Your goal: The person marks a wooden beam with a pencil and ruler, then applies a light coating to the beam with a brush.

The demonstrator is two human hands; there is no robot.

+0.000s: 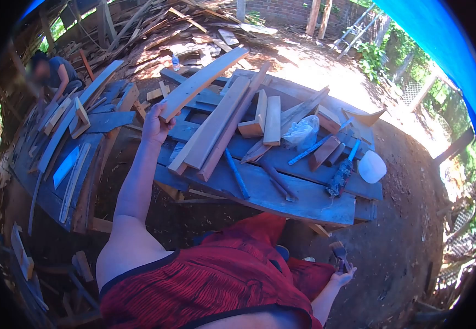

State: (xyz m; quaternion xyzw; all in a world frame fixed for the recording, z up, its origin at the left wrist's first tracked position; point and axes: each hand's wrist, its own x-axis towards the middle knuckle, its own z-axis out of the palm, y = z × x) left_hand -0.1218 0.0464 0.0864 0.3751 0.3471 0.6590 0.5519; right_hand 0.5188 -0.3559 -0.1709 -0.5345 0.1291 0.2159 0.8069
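My left hand (pixel 157 123) is closed around the near end of a long wooden board (pixel 205 82), which slants up and away over the workbench (pixel 298 192). Down at my right side, my right hand (pixel 343 276) grips a paintbrush (pixel 338 252), its bristles pointing up. On the bench beside the held board lie several long planks (pixel 221 123) and shorter wood blocks (pixel 272 120). A crumpled clear plastic bag (pixel 301 132) rests near the middle, and a white rounded container (pixel 372 166) stands at the right end.
A second bench (pixel 98 123) with wood pieces is at the left, where another person (pixel 57 77) crouches. Behind are a scrap wood pile (pixel 155 33) and a plastic bottle (pixel 175 62). A blue tarp (pixel 435 38) hangs at upper right over the dirt ground (pixel 408 219).
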